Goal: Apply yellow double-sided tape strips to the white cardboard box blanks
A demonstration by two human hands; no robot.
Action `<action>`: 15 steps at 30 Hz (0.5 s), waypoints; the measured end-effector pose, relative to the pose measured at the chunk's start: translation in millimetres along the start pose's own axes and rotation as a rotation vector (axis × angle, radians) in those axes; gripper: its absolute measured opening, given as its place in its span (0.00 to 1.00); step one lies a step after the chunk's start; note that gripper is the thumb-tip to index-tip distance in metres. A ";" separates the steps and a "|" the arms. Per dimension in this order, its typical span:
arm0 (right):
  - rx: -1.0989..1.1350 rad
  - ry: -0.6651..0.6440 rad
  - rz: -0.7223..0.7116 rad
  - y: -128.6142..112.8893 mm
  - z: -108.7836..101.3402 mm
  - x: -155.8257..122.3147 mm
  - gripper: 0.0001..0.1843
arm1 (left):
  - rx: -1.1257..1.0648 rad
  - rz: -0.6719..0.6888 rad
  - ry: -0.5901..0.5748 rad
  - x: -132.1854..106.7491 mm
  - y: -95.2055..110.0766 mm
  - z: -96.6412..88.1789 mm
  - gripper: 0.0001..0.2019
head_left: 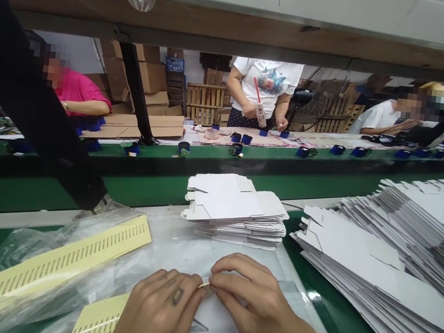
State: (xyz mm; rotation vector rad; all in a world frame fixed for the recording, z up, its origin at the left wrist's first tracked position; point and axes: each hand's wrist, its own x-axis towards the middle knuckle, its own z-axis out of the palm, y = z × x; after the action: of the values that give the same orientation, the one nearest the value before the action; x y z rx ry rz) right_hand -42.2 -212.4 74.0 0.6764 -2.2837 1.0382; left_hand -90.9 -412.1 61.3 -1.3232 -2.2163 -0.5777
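Note:
My left hand [160, 309] and my right hand [249, 298] meet at the near edge of the bench, fingers curled and pinched together. Between their fingertips shows a thin yellowish strip [203, 284], too small to name for sure. Under them lies a white flat card [219, 332] on clear plastic. A yellow printed label sheet [95, 323] lies just left of my left hand. A second yellow label sheet [71, 259] rests on a clear plastic bag [36, 252] further left.
A small stack of flat white carton blanks [237, 208] stands ahead of my hands; a long fanned pile of the same blanks [397, 250] fills the right. Beyond runs a green conveyor [246, 161] with blue cups [241, 137]. Three people work across it. A black post [39, 113] slants at left.

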 end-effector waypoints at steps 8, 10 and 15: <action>-0.060 0.040 -0.146 -5.7 -4.6 3.3 0.13 | -0.029 -0.089 0.064 8.8 -3.6 -9.7 0.09; 0.091 0.054 -0.003 -7.9 -6.5 4.1 0.09 | -0.008 -0.166 0.090 10.7 -9.6 -22.5 0.10; 0.355 -0.099 0.497 -5.1 -8.6 7.4 0.06 | -0.181 -0.261 -0.092 4.9 -13.3 -53.5 0.10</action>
State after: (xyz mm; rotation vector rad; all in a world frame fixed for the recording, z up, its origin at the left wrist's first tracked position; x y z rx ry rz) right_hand -42.1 -210.2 86.2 0.2918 -2.4387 1.7030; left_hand -94.4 -445.7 105.0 -1.1725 -2.4831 -0.8455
